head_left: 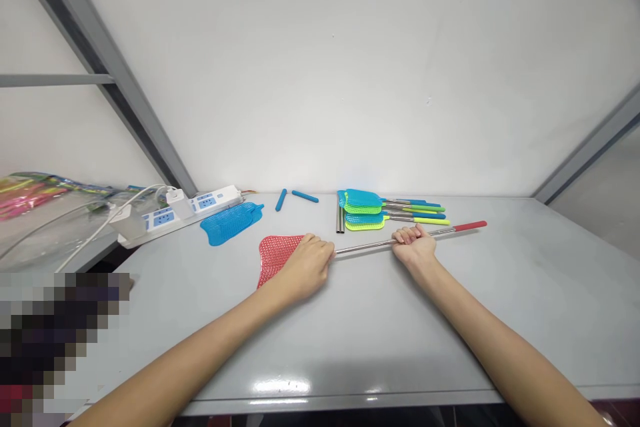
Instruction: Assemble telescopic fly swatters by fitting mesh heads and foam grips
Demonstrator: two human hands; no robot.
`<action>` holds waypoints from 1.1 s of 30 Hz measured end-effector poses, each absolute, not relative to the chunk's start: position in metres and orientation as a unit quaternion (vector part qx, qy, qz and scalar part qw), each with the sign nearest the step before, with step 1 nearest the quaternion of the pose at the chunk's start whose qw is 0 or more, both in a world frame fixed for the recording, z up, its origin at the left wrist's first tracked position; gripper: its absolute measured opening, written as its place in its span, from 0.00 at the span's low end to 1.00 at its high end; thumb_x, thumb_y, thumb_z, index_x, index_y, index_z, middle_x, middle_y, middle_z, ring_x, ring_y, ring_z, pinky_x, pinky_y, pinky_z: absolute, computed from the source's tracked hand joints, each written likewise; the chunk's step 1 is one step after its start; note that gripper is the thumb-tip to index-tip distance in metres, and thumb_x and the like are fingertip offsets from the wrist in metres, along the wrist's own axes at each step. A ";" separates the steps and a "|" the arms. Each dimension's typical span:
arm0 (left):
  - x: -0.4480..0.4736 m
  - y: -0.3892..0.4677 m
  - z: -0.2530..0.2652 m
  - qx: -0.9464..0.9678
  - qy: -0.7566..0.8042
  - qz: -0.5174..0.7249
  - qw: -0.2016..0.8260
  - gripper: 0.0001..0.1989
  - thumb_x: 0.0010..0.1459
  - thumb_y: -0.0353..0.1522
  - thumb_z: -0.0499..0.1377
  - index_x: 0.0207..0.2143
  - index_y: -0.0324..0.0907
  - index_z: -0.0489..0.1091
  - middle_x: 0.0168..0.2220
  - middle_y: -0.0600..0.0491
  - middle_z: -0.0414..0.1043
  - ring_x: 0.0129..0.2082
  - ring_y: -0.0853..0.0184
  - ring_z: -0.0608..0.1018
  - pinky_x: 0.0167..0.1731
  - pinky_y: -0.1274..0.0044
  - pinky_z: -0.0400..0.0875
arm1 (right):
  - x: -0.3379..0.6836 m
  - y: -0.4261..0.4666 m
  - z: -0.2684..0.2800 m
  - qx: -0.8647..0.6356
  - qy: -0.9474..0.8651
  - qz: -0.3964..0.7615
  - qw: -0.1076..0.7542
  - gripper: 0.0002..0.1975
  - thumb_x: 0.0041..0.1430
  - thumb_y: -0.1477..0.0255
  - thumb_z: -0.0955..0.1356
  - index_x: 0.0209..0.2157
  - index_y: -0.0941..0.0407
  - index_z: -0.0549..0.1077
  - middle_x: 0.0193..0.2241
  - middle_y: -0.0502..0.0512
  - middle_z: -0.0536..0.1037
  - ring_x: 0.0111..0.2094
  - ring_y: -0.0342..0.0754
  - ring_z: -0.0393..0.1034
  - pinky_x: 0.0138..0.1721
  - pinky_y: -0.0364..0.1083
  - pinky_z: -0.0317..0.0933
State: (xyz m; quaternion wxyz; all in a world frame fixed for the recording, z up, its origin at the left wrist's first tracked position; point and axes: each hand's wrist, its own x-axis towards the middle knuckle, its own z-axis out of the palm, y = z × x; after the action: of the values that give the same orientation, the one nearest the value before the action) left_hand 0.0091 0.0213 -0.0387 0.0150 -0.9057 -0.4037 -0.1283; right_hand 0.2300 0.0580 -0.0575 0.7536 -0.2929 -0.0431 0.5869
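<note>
A red fly swatter with a metal rod and a red grip is held across the table by both hands. My left hand is closed where the red mesh head meets the rod, hiding that joint. Farther right, my right hand wraps its fingers around the metal rod, which runs on past it to the grip. Behind my hands lie stacked blue and green fly swatters with their handles pointing right. Blue swatter heads rest at the back left.
Two blue grips lie near the wall. Bare metal rods sit left of the stack. A white power strip with plugs and cables crosses the left side, beside clear plastic bags. The grey table meets a white wall.
</note>
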 end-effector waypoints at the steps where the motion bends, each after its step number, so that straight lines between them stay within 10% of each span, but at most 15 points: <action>1: 0.009 0.021 -0.039 -0.905 -0.405 -0.129 0.016 0.11 0.53 0.23 0.44 0.23 0.41 0.61 0.21 0.51 0.64 0.25 0.64 0.65 0.31 0.73 0.56 | 0.230 0.058 -0.057 -0.293 -0.045 0.586 0.754 0.18 0.58 0.76 0.49 0.15 0.56 0.41 0.09 0.41 0.39 0.07 0.37 0.38 0.10 0.39 0.39; 20: 0.012 0.023 -0.039 -0.880 -0.454 -0.115 0.076 0.11 0.53 0.21 0.42 0.29 0.40 0.62 0.29 0.48 0.65 0.30 0.61 0.66 0.32 0.71 0.54 | 0.214 0.057 -0.060 -0.300 0.007 0.632 0.715 0.20 0.60 0.75 0.49 0.15 0.57 0.52 0.10 0.43 0.51 0.10 0.37 0.47 0.14 0.39 0.52; 26: 0.015 0.021 -0.040 -0.861 -0.489 -0.107 0.090 0.19 0.42 0.15 0.43 0.33 0.40 0.61 0.31 0.48 0.63 0.31 0.60 0.65 0.28 0.73 0.55 | 0.208 0.064 -0.064 -0.323 0.064 0.642 0.692 0.15 0.56 0.69 0.61 0.44 0.59 0.64 0.42 0.57 0.67 0.38 0.47 0.65 0.36 0.50 0.62; 33: 0.020 0.019 -0.039 -0.847 -0.511 -0.107 0.099 0.14 0.48 0.17 0.44 0.32 0.40 0.62 0.31 0.48 0.64 0.31 0.61 0.66 0.29 0.73 0.56 | 0.242 0.073 -0.047 -0.345 0.135 0.592 0.716 0.15 0.56 0.69 0.61 0.45 0.59 0.63 0.43 0.58 0.66 0.40 0.48 0.65 0.38 0.51 0.62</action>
State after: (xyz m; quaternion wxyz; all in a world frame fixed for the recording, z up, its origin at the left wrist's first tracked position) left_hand 0.0197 0.0186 -0.0392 0.0991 -0.8472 -0.5108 -0.1074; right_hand 0.2421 0.0731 -0.0471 0.7156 -0.3447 0.1354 0.5922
